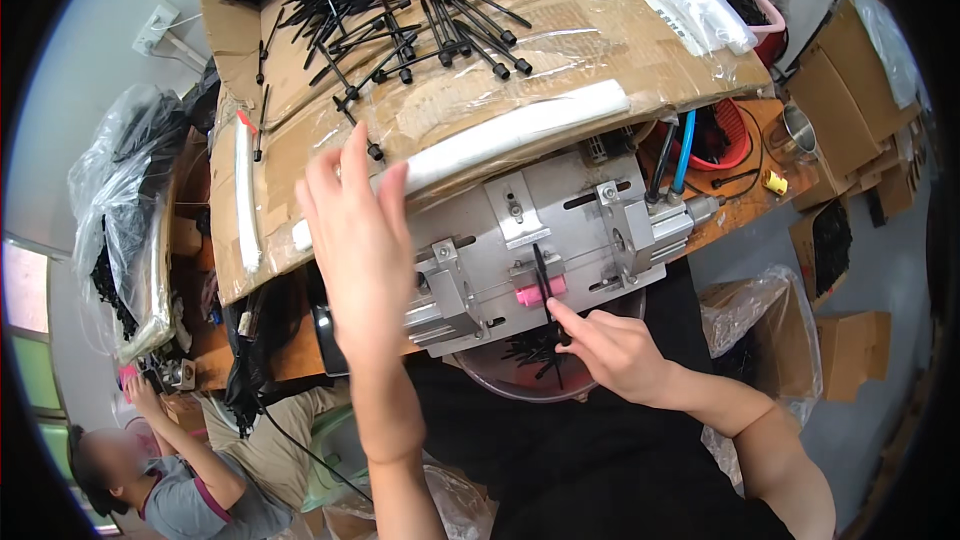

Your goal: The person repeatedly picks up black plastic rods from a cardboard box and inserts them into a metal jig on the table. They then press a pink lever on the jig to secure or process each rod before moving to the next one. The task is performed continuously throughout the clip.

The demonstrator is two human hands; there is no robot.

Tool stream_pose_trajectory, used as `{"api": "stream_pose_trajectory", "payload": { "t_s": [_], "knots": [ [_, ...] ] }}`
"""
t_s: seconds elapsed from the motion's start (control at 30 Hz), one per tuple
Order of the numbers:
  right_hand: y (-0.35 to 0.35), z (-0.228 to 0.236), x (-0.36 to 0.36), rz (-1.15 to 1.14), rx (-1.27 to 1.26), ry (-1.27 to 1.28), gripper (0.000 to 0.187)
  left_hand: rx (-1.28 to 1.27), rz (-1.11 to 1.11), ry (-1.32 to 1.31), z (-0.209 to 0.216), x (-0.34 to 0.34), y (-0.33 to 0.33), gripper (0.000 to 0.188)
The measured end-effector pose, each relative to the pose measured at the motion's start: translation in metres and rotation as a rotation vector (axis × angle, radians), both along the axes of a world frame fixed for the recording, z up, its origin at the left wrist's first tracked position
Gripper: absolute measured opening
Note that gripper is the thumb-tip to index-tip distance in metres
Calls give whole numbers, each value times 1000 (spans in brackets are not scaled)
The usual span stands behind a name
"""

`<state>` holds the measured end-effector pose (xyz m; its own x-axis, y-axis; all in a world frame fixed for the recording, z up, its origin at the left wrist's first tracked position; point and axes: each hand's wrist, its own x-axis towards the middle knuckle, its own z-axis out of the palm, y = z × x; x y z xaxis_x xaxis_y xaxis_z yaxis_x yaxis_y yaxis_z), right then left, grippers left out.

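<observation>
My left hand (355,240) is raised over the front edge of the cardboard sheet (440,115), fingers apart and slightly blurred. Its fingertips are nearest a black rod with a knobbed end (374,151); it holds nothing that I can see. Many similar black rods (400,30) lie heaped farther back on the cardboard. Between the thumb and forefinger of my right hand (620,355) is a slim black rod (543,270), crossing a pink block (540,290) on the metal clamping fixture (490,240). How the rod sits against the block is hard to make out.
Below the fixture, a clear bowl (510,380) contains black rods. A red basket (735,135), a metal cup (795,130) and a yellow spool (774,182) stand on the bench at right. Blue and black hoses (684,152) rise beside the fixture. Another person (200,480) sits at lower left.
</observation>
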<state>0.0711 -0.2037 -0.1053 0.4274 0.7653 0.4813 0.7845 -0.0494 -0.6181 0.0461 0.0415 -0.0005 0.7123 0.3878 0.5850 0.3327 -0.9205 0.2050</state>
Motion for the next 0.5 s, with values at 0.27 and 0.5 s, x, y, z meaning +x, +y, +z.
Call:
{"api": "stream_pose_trajectory", "payload": {
  "t_s": [0.27,0.5],
  "knots": [
    [6,12,4,0,-142,-65,63,-343,-214,-18,19,-5,15,14],
    [72,105,100,-396,108,-387,29,-222,-197,61,-42,-89,-102,71]
  ]
}}
